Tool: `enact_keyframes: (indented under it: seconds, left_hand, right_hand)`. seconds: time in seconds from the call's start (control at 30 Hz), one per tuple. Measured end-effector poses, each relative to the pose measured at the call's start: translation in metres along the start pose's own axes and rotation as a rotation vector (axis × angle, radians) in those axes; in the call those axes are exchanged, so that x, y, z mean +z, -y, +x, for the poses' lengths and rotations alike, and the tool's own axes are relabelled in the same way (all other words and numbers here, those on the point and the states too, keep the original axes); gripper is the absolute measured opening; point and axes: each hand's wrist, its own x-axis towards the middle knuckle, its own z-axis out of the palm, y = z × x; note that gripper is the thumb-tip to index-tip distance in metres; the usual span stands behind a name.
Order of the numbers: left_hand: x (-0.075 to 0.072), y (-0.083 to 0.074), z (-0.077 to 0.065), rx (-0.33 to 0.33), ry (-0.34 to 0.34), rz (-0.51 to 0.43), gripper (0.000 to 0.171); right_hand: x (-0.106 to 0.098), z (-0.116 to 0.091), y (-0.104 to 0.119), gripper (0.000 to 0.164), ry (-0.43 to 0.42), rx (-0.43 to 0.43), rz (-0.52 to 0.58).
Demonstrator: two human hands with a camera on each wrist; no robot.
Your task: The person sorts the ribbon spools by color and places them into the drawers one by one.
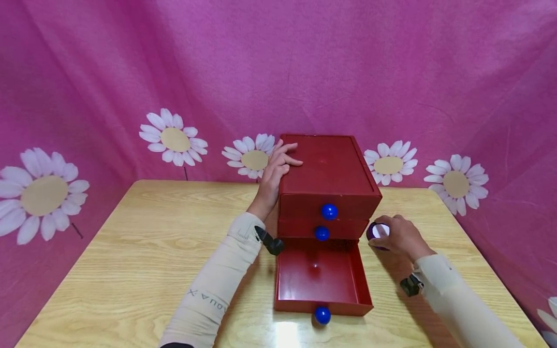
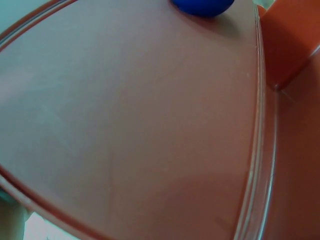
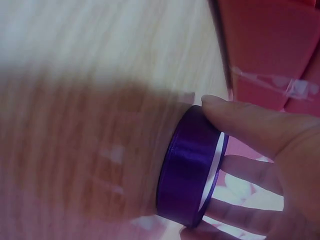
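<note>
A red drawer cabinet (image 1: 326, 166) with blue knobs stands on the wooden table. Its bottom drawer (image 1: 300, 307) is pulled out, and nothing shows inside; the two drawers above are closed. My left hand (image 1: 273, 174) rests against the cabinet's upper left edge, its fingers reaching over the top. To the right of the cabinet, my right hand (image 1: 403, 238) grips a roll of purple ribbon (image 3: 187, 162) with a white face, thumb and fingers at its rim. The left wrist view shows mostly red panel with a blue knob (image 2: 202, 6); the left fingers are mostly hidden there.
The light wooden table (image 1: 174, 251) extends to both sides of the cabinet. A pink cloth (image 1: 243, 67) with large white flowers hangs behind and along the sides. The lowest blue knob (image 1: 322, 315) sticks out toward me from the drawer.
</note>
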Motion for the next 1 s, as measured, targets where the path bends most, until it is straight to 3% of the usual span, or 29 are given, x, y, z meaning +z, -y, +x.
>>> enact_keyframes:
  seconds: [0.47,1.0]
  left_hand:
    - [0.002,-0.001,0.000,-0.008,-0.001,-0.004,0.036]
    - [0.002,-0.002,-0.001,-0.014,-0.002,-0.009,0.037]
  right_hand:
    - [0.009,-0.039,0.017,0.063,-0.006,0.012,-0.018]
    - [0.014,-0.061,0.028,0.055,-0.094,-0.090,-0.121]
